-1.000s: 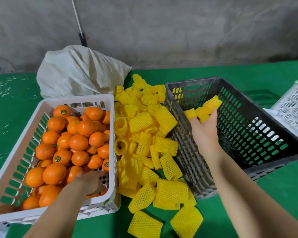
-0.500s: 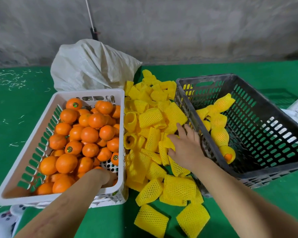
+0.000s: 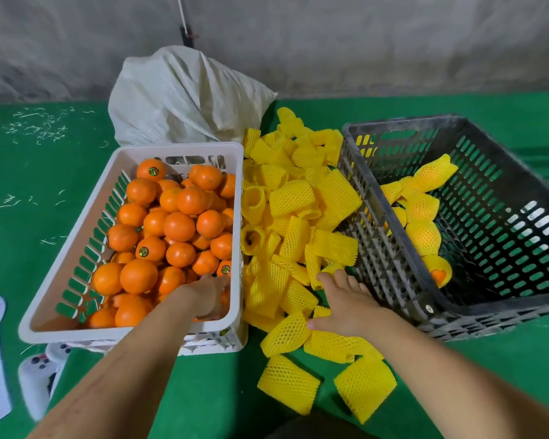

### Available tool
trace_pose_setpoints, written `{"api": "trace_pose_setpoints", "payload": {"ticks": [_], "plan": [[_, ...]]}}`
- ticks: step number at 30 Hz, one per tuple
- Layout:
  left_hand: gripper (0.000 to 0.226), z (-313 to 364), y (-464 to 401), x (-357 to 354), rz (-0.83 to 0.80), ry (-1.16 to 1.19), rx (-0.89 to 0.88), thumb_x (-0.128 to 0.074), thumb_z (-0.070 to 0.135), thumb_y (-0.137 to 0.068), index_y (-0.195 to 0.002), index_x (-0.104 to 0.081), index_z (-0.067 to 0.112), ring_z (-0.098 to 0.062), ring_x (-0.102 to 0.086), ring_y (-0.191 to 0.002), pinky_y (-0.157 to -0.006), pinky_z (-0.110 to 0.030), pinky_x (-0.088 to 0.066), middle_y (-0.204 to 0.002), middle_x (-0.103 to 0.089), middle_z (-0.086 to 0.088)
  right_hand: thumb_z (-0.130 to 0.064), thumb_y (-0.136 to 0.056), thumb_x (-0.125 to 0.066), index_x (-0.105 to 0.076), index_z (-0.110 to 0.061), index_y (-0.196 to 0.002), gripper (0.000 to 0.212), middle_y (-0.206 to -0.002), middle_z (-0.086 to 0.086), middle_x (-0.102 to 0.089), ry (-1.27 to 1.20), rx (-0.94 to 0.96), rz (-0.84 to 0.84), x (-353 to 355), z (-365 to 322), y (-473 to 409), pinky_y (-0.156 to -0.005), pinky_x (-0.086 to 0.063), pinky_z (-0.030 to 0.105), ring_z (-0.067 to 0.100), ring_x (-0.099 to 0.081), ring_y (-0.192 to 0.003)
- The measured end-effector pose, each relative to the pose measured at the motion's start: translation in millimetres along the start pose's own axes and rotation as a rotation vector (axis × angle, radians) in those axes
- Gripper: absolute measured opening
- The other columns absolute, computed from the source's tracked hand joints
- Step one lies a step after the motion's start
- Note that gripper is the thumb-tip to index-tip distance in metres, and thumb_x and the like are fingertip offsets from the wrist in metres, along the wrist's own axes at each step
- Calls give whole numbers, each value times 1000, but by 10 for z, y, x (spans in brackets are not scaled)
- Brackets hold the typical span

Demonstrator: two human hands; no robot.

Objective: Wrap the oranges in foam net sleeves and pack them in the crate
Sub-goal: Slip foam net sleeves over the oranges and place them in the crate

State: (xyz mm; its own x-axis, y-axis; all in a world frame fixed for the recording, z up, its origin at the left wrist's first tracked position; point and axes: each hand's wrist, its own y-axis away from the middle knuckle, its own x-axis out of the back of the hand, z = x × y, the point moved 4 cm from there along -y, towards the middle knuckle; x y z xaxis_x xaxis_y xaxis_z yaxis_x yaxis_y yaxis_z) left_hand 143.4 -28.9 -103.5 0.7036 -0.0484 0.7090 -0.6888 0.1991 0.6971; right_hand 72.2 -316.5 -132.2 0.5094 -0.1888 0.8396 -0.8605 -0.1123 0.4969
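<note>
- The right hand [image 3: 346, 301] has moved out of the dark crate [image 3: 390, 282], where a second ago it was dropping a wrapped orange, and now lies on the near part of the pile of foam sleeves [image 3: 298, 223].
- Its fingers are spread flat over the sleeves. Whether a sleeve is already pinched beneath the palm cannot be told.
- The left hand [image 3: 208, 294] has stayed in the near right corner of the white basket [image 3: 76, 223] among the loose oranges [image 3: 159, 229]. Its fingers are hidden behind the wrist and the fruit, so its grasp cannot be told.
- Several wrapped oranges [image 3: 423, 213] lie along the left side of the dark crate; most of its floor is uncovered.
- Judgement: one wrap-and-pack cycle is complete and the next is starting, with one hand fetching a sleeve and the other an orange.
- Judgement: the task is at an early stage, since the white basket holds far more fruit than the crate.
</note>
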Motion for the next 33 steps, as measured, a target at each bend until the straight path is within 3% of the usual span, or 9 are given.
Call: {"api": "trace_pose_setpoints", "payload": {"ticks": [3, 6, 9, 11, 16, 20, 23, 29, 33], "plan": [[59, -213, -17, 113, 130, 354, 68, -66, 24, -102, -154, -38, 24, -32, -60, -119, -100, -44, -56, -145, -49, -10, -73, -71, -72, -17, -28, -151, 107, -148, 6, -24, 214, 66, -96, -70, -72, 138, -112, -27, 50, 35, -25, -140], [58, -358, 10, 289, 397, 661, 100, -68, 37, -100, -150, -45, 17, -39, -57, -124, -104, -55, -53, -145, -48, -17, -23, -94, -62, -44, -23, -142, 51, -140, 6, -44, 348, 87, -7, 29, -158, 172, -108, -31, 44, 32, -38, -135], [64, -234, 283, 423, 824, 948, -19, -67, 52, -98, -148, -41, 21, -35, -55, -123, -98, -57, -56, -140, -44, -10, -21, -101, -54, -58, -22, -128, 27, -123, 4, -54, 54, 92, 215, 310, -153, 144, -94, -42, 39, 28, -51, -119], [61, 63, 524, 449, 955, 1137, -223, -69, 57, -96, -143, -44, 27, -23, -62, -116, -89, -41, -60, -135, -50, -9, -31, -100, -61, -58, -24, -119, 20, -107, 0, -57, -307, 71, 394, 565, -130, 163, -75, -46, 37, 28, -58, -99], [61, 794, 631, 285, 511, 1681, -534, -82, 48, -79, -135, -62, 33, -17, -70, -85, -81, -31, -60, -116, -68, -10, -30, -94, -71, -48, -43, -100, 27, -109, -7, -55, -1027, 58, 765, 1073, -384, 290, -67, -53, 37, 23, -64, -82], [59, 846, 575, 233, 387, 1594, -599, -78, 50, -79, -134, -66, 34, -21, -73, -95, -84, -34, -59, -123, -73, -4, -35, -87, -70, -50, -35, -136, 52, -124, -6, -61, -1378, 112, 567, 982, -695, 279, -83, -61, 41, 17, -72, -96], [58, 792, 547, 200, 301, 1705, -650, -75, 46, -83, -134, -66, 20, -27, -69, -88, -81, -35, -59, -115, -73, -12, -40, -96, -63, -57, -18, -134, 44, -126, -1, -68, -1877, 46, 376, 869, -699, 240, -93, -58, 46, 23, -73, -104], [70, 829, 566, 194, 179, 1627, -710, -72, 42, -80, -143, -61, 16, -25, -67, -78, -76, -35, -59, -120, -70, -11, -22, -98, -67, -73, -34, -83, 20, -91, -19, -71, -1199, 95, 624, 1042, -677, 284, -72, -50, 10, -6, -64, -84], [73, 817, 571, 193, 104, 1617, -727, -75, 40, -75, -140, -60, 11, -24, -68, -75, -71, -33, -59, -121, -68, -13, -13, -94, -72, -66, -27, -92, 15, -103, -9, -60, -921, 93, 758, 1132, -716, 236, -79, -49, 20, 0, -58, -86]]}}
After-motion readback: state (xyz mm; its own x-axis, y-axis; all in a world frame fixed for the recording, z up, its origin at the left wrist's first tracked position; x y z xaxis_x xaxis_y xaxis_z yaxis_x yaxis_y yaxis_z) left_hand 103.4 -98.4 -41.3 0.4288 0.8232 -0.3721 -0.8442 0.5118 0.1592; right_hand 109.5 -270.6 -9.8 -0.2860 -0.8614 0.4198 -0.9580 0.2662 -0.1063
